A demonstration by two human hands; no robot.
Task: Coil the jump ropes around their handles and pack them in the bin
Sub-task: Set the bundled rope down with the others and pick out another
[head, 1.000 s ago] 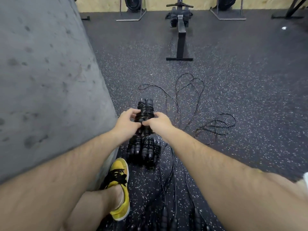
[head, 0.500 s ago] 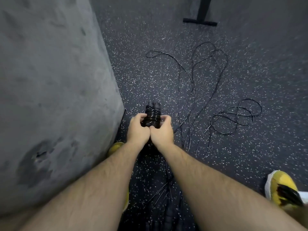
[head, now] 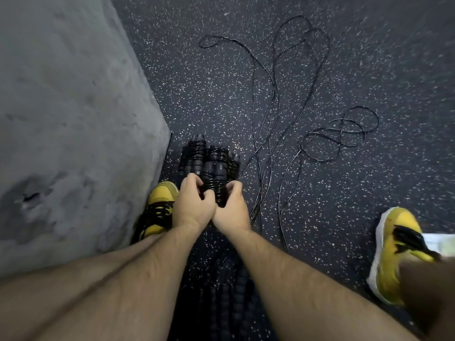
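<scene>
A black jump rope coiled around its handles (head: pixel 217 188) is held between my left hand (head: pixel 193 204) and my right hand (head: pixel 231 209), low over the floor. Just beyond it lie other coiled black jump ropes (head: pixel 197 156) side by side on the speckled floor, close to the grey wall. Loose black ropes (head: pixel 275 107) snake over the floor to the right, one ending in a small tangle of loops (head: pixel 342 136). More black handles (head: pixel 229 296) lie between my forearms, dim and partly hidden. No bin is in view.
A grey concrete wall (head: pixel 69 114) fills the left side. My yellow shoes stand at the wall's foot (head: pixel 160 205) and at the right edge (head: pixel 394 252). Dark speckled rubber floor (head: pixel 369 57) spreads beyond the ropes.
The view has tilted down and drawn closer. My hands have brought the coiled rope down toward the row of coiled ropes, which now show beyond it.
</scene>
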